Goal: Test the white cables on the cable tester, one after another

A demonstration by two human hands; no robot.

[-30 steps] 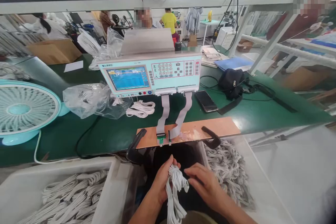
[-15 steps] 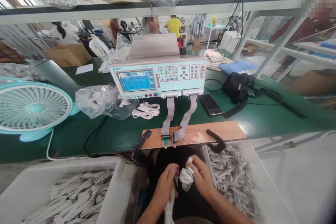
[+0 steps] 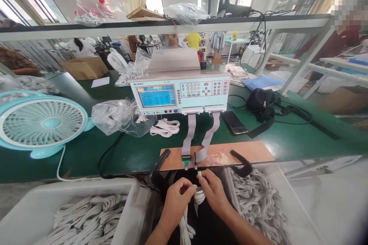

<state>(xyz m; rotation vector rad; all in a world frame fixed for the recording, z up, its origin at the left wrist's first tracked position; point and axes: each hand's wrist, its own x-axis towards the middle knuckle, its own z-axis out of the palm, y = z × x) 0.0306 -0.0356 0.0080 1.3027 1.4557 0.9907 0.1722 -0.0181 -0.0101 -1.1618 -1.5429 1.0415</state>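
My right hand [image 3: 214,191] pinches a white cable by its small connector [image 3: 199,174], which points up just below the board edge. The cable's coiled loop [image 3: 199,197] hangs between my hands. My left hand [image 3: 178,198] is closed, thumb and forefinger pinched at a white end beside that coil. Below its palm hangs a bundle of white cables [image 3: 186,227]. Just above my fingers, a green circuit board [image 3: 186,162] with a metal plug tip and a second plug [image 3: 196,162] sit at the front of the orange wooden board [image 3: 247,151].
Flat grey ribbon cables [image 3: 189,136] run up to a tester with a lit screen [image 3: 156,96]. Black clamps [image 3: 244,162] hold the wooden board. White bins of cables stand left [image 3: 130,195] and right [image 3: 283,183]. A fan [image 3: 51,123] and a phone [image 3: 234,123] rest on the green table.
My hands have come closer together, and the connector in my right hand has risen toward the plugs. My left fingers now pinch beside the coil. The camera view has tilted up.
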